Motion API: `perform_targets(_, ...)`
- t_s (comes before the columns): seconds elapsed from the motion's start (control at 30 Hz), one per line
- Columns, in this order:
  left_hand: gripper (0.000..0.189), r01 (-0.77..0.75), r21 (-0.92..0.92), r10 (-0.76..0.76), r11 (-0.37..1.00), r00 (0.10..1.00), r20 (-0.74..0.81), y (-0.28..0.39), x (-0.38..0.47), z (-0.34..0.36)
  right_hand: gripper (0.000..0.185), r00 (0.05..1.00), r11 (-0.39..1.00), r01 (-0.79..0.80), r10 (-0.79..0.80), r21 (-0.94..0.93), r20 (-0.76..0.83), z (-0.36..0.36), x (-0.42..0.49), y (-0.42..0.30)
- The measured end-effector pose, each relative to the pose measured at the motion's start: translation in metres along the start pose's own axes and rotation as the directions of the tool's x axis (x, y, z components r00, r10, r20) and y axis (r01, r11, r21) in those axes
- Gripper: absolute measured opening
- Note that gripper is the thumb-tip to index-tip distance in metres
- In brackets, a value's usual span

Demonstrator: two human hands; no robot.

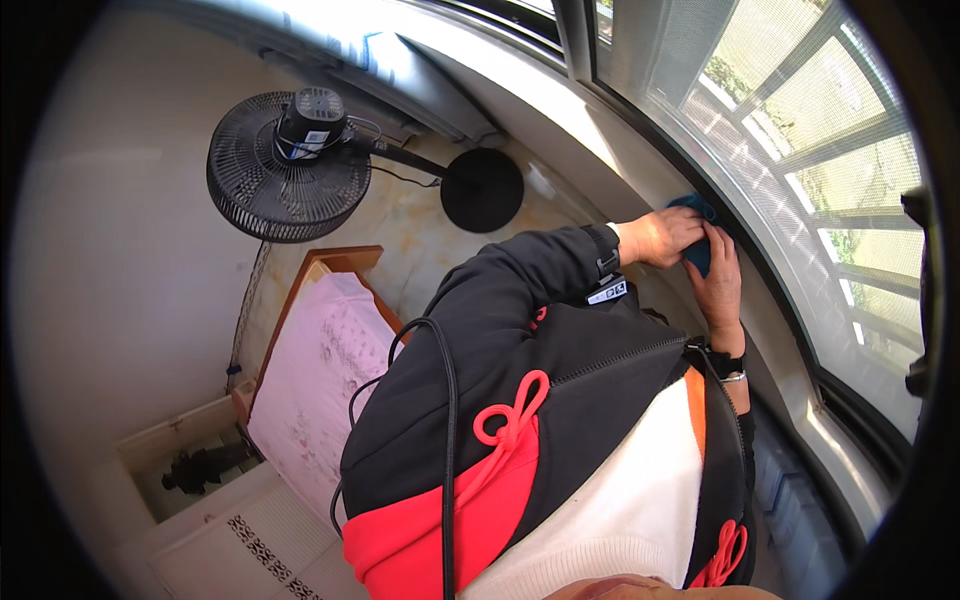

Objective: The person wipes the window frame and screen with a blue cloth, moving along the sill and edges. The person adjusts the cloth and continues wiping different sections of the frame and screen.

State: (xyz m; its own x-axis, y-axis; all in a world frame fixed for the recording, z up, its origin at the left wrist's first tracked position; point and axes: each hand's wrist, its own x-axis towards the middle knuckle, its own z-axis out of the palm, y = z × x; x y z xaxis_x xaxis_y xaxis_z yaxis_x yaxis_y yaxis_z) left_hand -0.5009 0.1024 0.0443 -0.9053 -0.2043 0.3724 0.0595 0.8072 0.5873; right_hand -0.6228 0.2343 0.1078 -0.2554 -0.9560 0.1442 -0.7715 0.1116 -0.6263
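A dark teal cloth (698, 256) lies bunched on the light window sill, close against the dark window frame. My left hand (661, 235) reaches in from the left in a black sleeve, its bent fingers gripping the cloth's upper part. My right hand (718, 279), with a dark band and a metal bracelet at the wrist, has its thumb and fingers around the cloth's lower part. The fingertips of both hands nearly meet over the cloth. Part of it is hidden under them.
The screened window (810, 150) with bars outside rises at the right. A black pedestal fan (289, 176) stands at the upper left, its round base (481, 190) on the marbled floor. Below it is a wood-edged piece of furniture with a pink cloth cover (322, 375). A black cord loops near my jacket.
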Motion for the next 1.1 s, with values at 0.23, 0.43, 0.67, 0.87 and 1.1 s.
perform_targets(0.23,0.043,-0.033,-0.025,0.029,0.999,0.987,-0.157,-0.002,-0.012,-0.025,0.060,1.000,0.985,0.003,0.001,-0.172,0.018,0.017,0.000,0.016)
perform_targets(0.43,0.040,0.008,-0.032,-0.007,0.999,1.000,0.023,0.003,-0.001,-0.031,0.039,0.995,0.966,-0.049,0.025,-0.254,-0.096,-0.003,-0.031,0.034)
perform_targets(0.67,0.035,-0.048,-0.034,0.051,0.998,0.995,0.091,0.007,0.018,-0.003,0.043,0.941,0.870,-0.314,0.233,-0.381,-0.244,-0.054,-0.099,0.067)
perform_targets(0.87,0.031,-0.020,-0.068,0.025,0.997,0.997,0.075,0.006,0.027,0.014,0.049,0.850,0.780,-0.477,0.293,-0.405,-0.437,-0.088,-0.163,0.105)
perform_targets(1.1,0.026,-0.038,-0.032,0.039,0.999,0.999,0.033,0.005,0.025,0.022,0.039,0.707,0.574,-0.666,0.279,-0.477,-0.650,-0.116,-0.233,0.158)
